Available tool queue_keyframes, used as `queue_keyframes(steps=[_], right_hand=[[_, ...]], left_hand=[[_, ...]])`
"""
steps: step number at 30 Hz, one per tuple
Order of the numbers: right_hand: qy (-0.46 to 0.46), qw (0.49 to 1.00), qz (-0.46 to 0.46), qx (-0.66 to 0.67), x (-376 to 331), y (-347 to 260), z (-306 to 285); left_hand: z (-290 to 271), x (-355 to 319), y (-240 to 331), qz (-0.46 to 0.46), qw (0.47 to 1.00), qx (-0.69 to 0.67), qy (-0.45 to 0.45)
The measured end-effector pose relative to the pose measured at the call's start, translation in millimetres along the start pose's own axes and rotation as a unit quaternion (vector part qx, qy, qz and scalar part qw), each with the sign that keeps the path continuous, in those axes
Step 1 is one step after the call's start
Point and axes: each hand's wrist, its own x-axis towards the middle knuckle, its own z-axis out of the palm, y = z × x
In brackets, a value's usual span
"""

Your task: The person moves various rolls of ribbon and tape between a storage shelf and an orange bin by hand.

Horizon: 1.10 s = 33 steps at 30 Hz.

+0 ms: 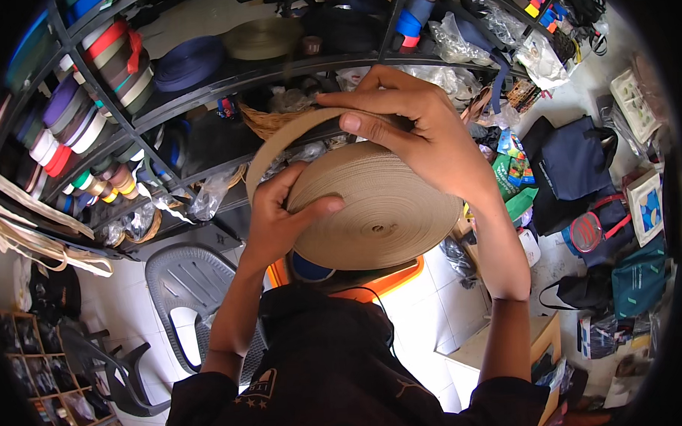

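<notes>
Left hand (277,215): thumb laid flat across the face of the tan roll (375,208), fingers wrapped behind its left rim, so it clasps the roll. Right hand (413,131): thumb pressed on the upper rim, fingers curled over the top edge, pinching the loose strap end (278,144) against the coil. That free end arcs off the top and curves down the left side, just clear of the coil's edge.

Roll held flat-face-up at chest height, between both hands, above an orange crate (392,279) whose rim shows under its lower edge. A blue spool (309,268) sits just under the roll, partly hidden.

Outward: dark metal shelves (224,82) close behind the hands, packed with coloured webbing rolls and plastic bags; little gap between roll and shelf edge. Grey plastic chair (186,282) lower left, near the left forearm. Bags (580,167) and cartons crowd the floor to the right. Open white tile (457,299) shows only in a patch below the right forearm.
</notes>
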Motion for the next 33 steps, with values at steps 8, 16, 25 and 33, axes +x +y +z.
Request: queue_keyframes(steps=[8,16,25,33], right_hand=[[-0.103,0.992,-0.035,0.063,-5.0,17.1,10.3],[-0.175,0.983,0.045,-0.022,-9.5,5.3,8.6],[-0.130,0.986,0.099,0.031,-21.6,26.8,5.6],[-0.100,0.986,0.128,0.043,-30.2,35.9,-6.7]], left_hand=[[-0.6,1.1,2.6,-0.047,0.998,-0.029,0.019],[-0.2,3.8,-9.9,0.001,0.996,-0.053,0.068],[-20.2,9.1,-52.1,0.186,0.941,-0.239,0.153],[-31.7,8.6,-52.4,0.338,0.930,0.001,0.142]])
